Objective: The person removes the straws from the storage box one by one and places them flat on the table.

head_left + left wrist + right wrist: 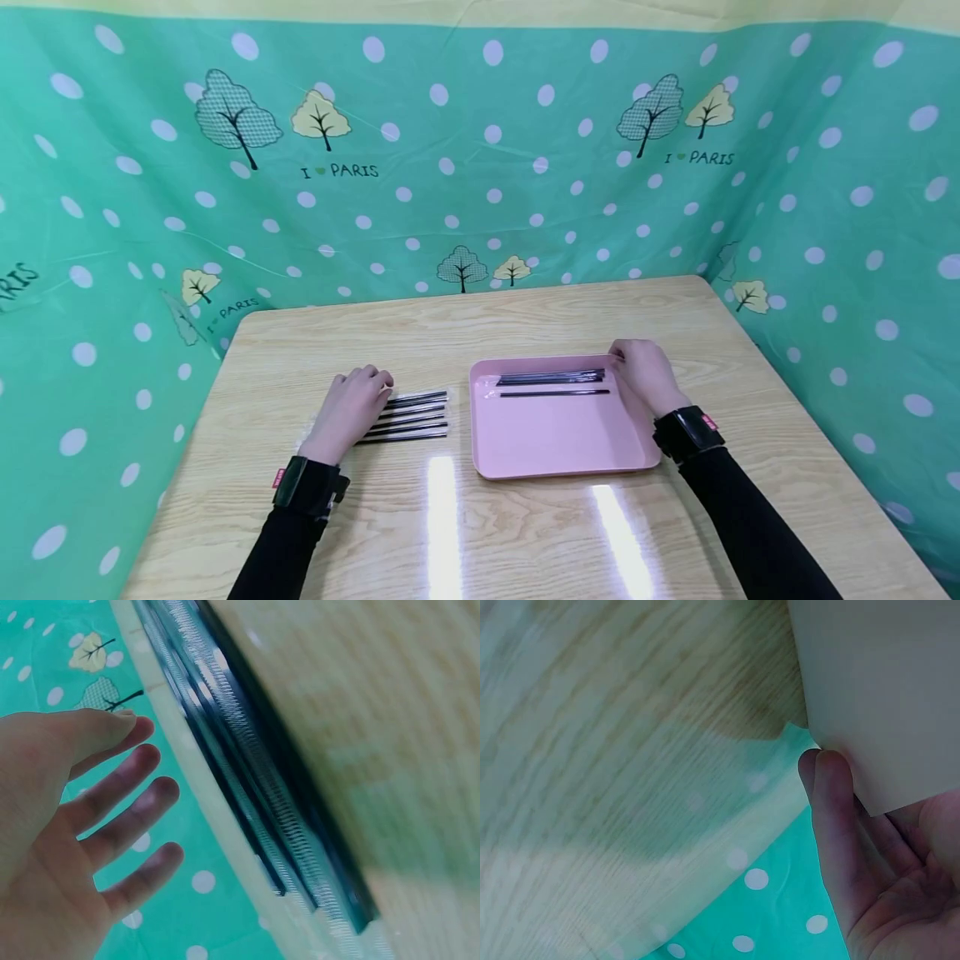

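Note:
Several thin black sticks [412,417] in clear wrappers, much like wrapped straws, lie side by side on the table's left half. My left hand [351,408] is over their left ends. In the left wrist view its fingers [124,825] are spread and hold no stick, with the wrapped sticks [247,757] beside them. A shallow pink tray [558,442] lies to the right, with more wrapped black sticks [553,379] along its far side. At the tray's far right corner my right hand [647,375] grips the rim; the right wrist view shows its fingers [832,780] against the tray's outer wall.
The wooden table [360,533] carries two bright light reflections near the front. A green dotted curtain [465,208] hangs behind the table and along both sides.

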Demonstrator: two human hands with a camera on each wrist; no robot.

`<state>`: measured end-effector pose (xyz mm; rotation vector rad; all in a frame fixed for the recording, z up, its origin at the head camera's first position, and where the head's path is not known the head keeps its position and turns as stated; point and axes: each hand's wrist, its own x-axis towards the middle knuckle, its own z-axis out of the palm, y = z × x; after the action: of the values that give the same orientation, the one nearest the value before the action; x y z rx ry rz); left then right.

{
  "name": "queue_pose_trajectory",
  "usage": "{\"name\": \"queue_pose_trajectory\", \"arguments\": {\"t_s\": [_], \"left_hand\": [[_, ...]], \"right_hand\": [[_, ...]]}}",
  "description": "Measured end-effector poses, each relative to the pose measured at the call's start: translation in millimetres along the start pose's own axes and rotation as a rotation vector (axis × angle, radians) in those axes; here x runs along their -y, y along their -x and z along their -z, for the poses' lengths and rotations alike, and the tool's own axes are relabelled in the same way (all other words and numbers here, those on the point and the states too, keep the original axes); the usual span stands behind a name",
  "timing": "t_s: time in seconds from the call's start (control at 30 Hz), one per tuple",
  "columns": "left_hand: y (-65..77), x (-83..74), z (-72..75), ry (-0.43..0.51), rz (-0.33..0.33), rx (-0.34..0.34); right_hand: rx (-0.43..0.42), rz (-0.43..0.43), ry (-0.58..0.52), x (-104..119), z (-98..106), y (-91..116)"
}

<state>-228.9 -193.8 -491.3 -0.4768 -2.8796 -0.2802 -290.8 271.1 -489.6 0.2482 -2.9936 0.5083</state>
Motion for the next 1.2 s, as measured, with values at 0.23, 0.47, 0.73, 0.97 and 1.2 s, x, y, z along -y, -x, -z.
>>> {"name": "queue_pose_trajectory", "arguments": {"t_s": [0.23, 0.47, 0.73, 0.97, 1.2], "left_hand": [[-5.9, -7.9, 1.9, -0.022, 0.005, 0.024], [-9.3, -15.3, 0.7, -0.018, -0.002, 0.037], [-26.2, -40.2, 3.7, 0.0, 0.002, 0.08], [-43.6, -71.8, 3.7, 0.021, -0.049, 0.091], [-61.9, -107.6, -5.2, 0.05, -0.156, 0.078]], "right_hand": [[0.003, -0.015, -0.005, 1, 0, 2], [0.014, -0.017, -0.014, 1, -2, 1], [0.011, -0.023, -0.036, 0, -1, 1], [0.027, -0.03, -0.023, 0, 1, 1], [0.012, -0.022, -0.023, 0, -2, 2]]}}
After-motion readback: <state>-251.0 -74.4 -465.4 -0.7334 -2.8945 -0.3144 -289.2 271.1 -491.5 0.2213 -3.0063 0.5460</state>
